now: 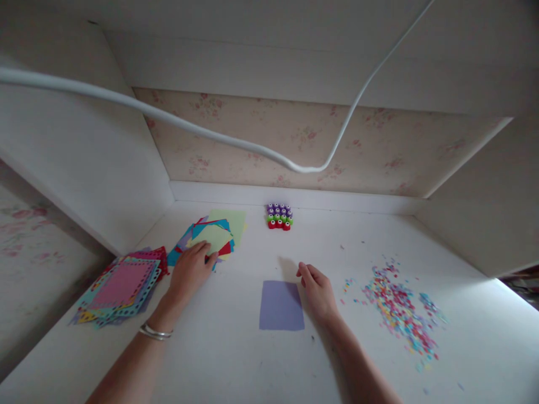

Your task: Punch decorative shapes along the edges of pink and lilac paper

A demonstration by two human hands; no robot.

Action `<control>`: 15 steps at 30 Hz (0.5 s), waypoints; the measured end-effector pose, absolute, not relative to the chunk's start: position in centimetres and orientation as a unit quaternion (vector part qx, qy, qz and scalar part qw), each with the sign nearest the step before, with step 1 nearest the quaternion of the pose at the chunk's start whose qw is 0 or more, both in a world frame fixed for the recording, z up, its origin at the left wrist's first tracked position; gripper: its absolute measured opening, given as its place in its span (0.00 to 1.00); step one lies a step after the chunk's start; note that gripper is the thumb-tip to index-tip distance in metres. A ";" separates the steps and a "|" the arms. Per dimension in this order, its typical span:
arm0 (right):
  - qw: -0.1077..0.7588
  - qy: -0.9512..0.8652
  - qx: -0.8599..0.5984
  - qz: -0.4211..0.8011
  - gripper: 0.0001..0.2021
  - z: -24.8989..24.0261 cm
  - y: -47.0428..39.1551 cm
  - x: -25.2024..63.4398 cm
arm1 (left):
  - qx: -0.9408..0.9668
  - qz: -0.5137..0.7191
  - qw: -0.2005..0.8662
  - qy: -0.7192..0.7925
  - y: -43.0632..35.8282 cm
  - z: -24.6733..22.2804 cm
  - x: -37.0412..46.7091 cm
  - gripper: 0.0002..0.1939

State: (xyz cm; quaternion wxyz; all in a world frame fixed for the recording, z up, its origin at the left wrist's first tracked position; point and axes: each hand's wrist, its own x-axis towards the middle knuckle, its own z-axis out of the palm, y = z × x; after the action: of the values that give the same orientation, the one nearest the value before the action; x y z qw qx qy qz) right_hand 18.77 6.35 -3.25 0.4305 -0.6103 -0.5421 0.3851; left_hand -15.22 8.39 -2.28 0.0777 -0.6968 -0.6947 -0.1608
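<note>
My left hand [192, 270] rests on a loose pile of coloured paper squares [214, 238], its fingers on the pale green top sheet and the thumb a little apart from them. No sheet is lifted. My right hand [318, 292] is loosely curled over the table, thumb against the fingers, with nothing visible in it. Just left of that hand, a single purple paper square [282, 306] lies flat. To the left of my left hand is a stack of squares with hole-punched borders [128, 285], a pink one on top.
Several small punches [279, 216] in purple, green and red stand in rows near the back wall. Scattered paper confetti [400, 308] covers part of the right side. A white cable [236, 140] hangs across the view. Side panels [76, 151] and a shelf enclose the white table [227, 359].
</note>
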 end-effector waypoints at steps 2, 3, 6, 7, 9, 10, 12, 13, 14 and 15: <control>0.429 -0.539 -0.613 0.386 0.24 -3.3 6.4 18.7 | -0.692 -0.157 0.071 -0.701 8.2 -2.7 -15.4 0.19; 0.428 -0.539 -0.614 0.386 0.24 -3.4 6.4 18.7 | -0.689 -0.156 0.067 -0.705 8.1 -2.8 -15.4 0.19; 0.421 -0.544 -0.615 0.385 0.24 -3.2 6.4 18.7 | -0.680 -0.153 0.059 -0.715 7.8 -2.7 -15.4 0.19; 0.417 -0.545 -0.616 0.385 0.24 -3.1 6.4 18.7 | -0.671 -0.152 0.063 -0.723 7.8 -2.6 -15.4 0.20; 0.413 -0.548 -0.618 0.385 0.24 -3.0 6.3 18.7 | -0.653 -0.151 0.080 -0.737 7.9 -2.1 -15.5 0.22; 0.412 -0.549 -0.617 0.384 0.24 -2.9 6.3 18.7 | -0.648 -0.152 0.091 -0.740 7.9 -1.9 -15.5 0.23; 0.411 -0.553 -0.616 0.381 0.24 -2.9 6.2 18.7 | -0.650 -0.152 0.107 -0.737 8.2 -1.5 -15.6 0.23; 0.411 -0.554 -0.615 0.381 0.24 -3.0 6.2 18.7 | -0.656 -0.146 0.110 -0.732 8.3 -1.4 -15.6 0.23; 0.412 -0.554 -0.615 0.380 0.24 -3.0 6.2 18.7 | -0.662 -0.136 0.109 -0.729 8.5 -1.3 -15.6 0.22; 0.412 -0.554 -0.615 0.381 0.24 -3.0 6.1 18.7 | -0.667 -0.126 0.107 -0.726 8.7 -1.3 -15.5 0.20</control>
State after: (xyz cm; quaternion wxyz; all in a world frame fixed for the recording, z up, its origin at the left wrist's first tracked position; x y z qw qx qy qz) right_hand 18.66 6.14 -3.05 0.4116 -0.6152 -0.5543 0.3806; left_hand -15.55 8.67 -1.28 0.1066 -0.6674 -0.7262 -0.1258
